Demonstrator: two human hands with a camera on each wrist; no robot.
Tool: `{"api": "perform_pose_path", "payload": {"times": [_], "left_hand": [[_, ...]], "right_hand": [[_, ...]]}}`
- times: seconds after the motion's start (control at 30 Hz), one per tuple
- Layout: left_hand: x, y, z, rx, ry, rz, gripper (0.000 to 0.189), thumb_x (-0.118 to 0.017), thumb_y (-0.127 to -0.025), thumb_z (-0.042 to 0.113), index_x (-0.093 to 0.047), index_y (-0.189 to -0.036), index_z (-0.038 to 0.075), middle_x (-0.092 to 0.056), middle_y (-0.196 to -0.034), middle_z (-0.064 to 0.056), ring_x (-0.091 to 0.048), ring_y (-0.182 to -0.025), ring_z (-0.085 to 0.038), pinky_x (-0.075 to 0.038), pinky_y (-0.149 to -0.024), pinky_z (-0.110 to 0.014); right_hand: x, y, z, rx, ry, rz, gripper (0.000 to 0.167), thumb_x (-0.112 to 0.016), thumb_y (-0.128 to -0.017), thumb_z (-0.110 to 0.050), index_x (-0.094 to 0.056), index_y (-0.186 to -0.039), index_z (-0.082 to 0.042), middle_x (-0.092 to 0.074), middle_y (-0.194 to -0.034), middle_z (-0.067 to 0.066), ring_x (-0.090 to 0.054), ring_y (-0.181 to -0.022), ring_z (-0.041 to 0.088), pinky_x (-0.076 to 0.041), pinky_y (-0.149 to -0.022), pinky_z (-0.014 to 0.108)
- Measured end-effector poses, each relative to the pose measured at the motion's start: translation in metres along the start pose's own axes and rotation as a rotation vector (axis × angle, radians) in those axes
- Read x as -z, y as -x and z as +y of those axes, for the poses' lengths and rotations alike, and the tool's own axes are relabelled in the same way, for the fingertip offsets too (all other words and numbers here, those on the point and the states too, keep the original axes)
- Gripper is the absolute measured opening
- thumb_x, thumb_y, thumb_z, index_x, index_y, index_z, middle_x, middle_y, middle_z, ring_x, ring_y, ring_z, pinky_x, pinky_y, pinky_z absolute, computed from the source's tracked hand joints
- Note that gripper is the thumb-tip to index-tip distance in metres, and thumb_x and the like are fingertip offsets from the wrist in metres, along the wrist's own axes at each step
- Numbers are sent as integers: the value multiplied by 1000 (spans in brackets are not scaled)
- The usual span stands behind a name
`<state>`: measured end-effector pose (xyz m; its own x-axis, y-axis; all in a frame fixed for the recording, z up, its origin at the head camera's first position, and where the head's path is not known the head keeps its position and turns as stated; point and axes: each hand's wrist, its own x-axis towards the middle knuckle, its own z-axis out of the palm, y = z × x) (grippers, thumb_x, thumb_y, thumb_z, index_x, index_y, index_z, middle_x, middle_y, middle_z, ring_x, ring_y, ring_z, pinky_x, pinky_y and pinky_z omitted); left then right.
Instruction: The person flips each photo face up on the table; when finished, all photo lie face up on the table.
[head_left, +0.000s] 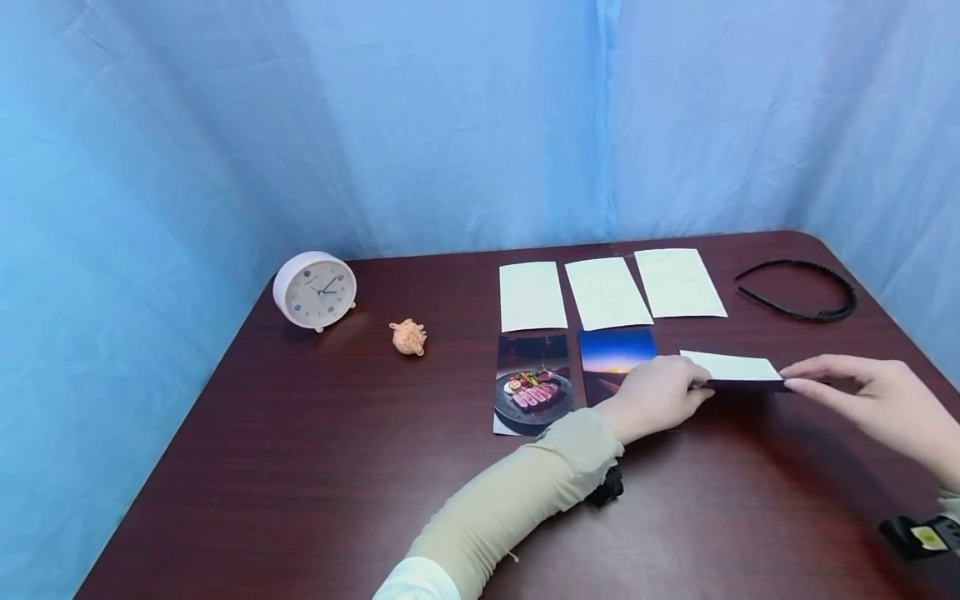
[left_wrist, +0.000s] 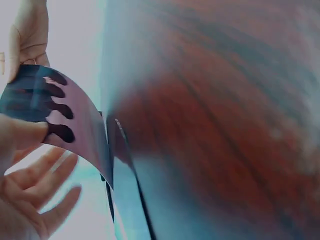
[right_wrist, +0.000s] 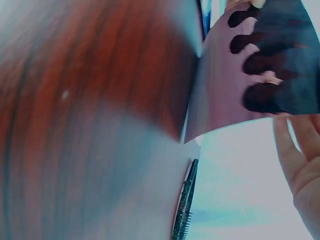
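My left hand (head_left: 654, 398) pinches one side of a photo print (head_left: 733, 367), while my right hand (head_left: 873, 392) pinches its opposite side between thumb and fingers. The print is tilted, its white back showing in the head view. Both wrist views reveal its picture side: dark rounded silhouettes on a pinkish ground, on the bowed print (left_wrist: 82, 110). Its lower edge appears to meet the table. Just left of my left hand lies a sunset photo (head_left: 618, 350), partly covered by that hand. Beside it is a photo of a plate of sliced meat (head_left: 532, 383).
Behind the photos lie a left white card (head_left: 532, 296), a middle white card (head_left: 607, 292) and a right white card (head_left: 678, 283). A black headband (head_left: 843, 292) is at the back right. An alarm clock (head_left: 318, 292) and a small orange-beige knotted bundle (head_left: 408, 337) sit at left.
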<state>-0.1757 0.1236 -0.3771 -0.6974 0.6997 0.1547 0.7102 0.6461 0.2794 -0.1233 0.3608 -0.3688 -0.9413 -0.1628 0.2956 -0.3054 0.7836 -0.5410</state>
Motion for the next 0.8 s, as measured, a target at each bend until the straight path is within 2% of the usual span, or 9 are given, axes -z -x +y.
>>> {"api": "perform_pose_path", "payload": {"times": [0.07,0.13,0.23,0.3,0.43,0.53,0.6,0.7,0.8], "left_hand": [[4,1,0,26,98,70,20,-59,-94,27,-66,-77,20,-53,-65,13,-44,-58,3,-32,-51,-9],[9,2,-1,55,220,126,20,-60,-94,26,-67,-78,18,-53,-65,11,-43,-55,3,-32,-50,-9],[14,4,-1,97,388,193,26,-60,-94,24,-63,-71,14,-49,-60,8,-39,-48,1,-32,-48,-9],[17,5,-1,113,446,228,28,-60,-94,24,-60,-68,13,-48,-58,7,-38,-48,1,-32,-48,-9],[18,7,-3,144,519,241,19,-60,-94,24,-65,-79,14,-57,-66,9,-44,-55,4,-35,-53,-7],[17,8,-5,178,588,233,14,-61,-93,25,-68,-93,13,-66,-81,7,-51,-65,7,-39,-59,-4],[17,9,-8,197,644,238,16,-63,-92,25,-68,-100,12,-69,-89,5,-55,-72,7,-41,-63,-3],[17,11,-12,215,727,259,20,-64,-91,24,-67,-104,10,-70,-94,1,-57,-77,5,-43,-68,-4],[18,16,-16,238,824,292,20,-65,-90,21,-66,-105,8,-69,-95,-3,-58,-79,3,-45,-70,-6]], "right_hand": [[4,0,0,-74,-56,36,13,-68,-87,-11,-69,-99,-16,-58,-81,-31,-50,-62,0,-34,-49,18],[6,0,2,-128,-60,59,7,-66,-89,-14,-66,-95,-16,-55,-73,-25,-47,-59,2,-32,-47,21],[7,0,5,-180,-39,87,11,-66,-89,-16,-61,-91,-26,-51,-67,-24,-42,-56,4,-30,-46,24],[7,0,6,-194,-24,101,10,-66,-89,-16,-60,-90,-24,-49,-68,-28,-42,-57,2,-31,-46,23],[5,0,5,-209,-21,122,12,-68,-87,-16,-63,-96,-11,-46,-76,-38,-43,-60,-3,-34,-47,20],[5,-3,-2,-232,-46,133,11,-68,-87,-17,-64,-95,-11,-46,-77,-40,-45,-61,-7,-37,-49,16],[4,-4,-6,-262,-120,147,8,-68,-87,-16,-64,-93,-19,-50,-76,-41,-50,-61,-9,-40,-50,12],[-1,-7,-2,-298,-277,184,14,-68,-88,-15,-63,-93,-27,-58,-74,-33,-57,-62,-10,-45,-54,8],[-16,-12,26,-255,-557,246,18,-66,-87,-6,-67,-100,-17,-66,-78,-19,-64,-68,-4,-51,-57,11]]}}
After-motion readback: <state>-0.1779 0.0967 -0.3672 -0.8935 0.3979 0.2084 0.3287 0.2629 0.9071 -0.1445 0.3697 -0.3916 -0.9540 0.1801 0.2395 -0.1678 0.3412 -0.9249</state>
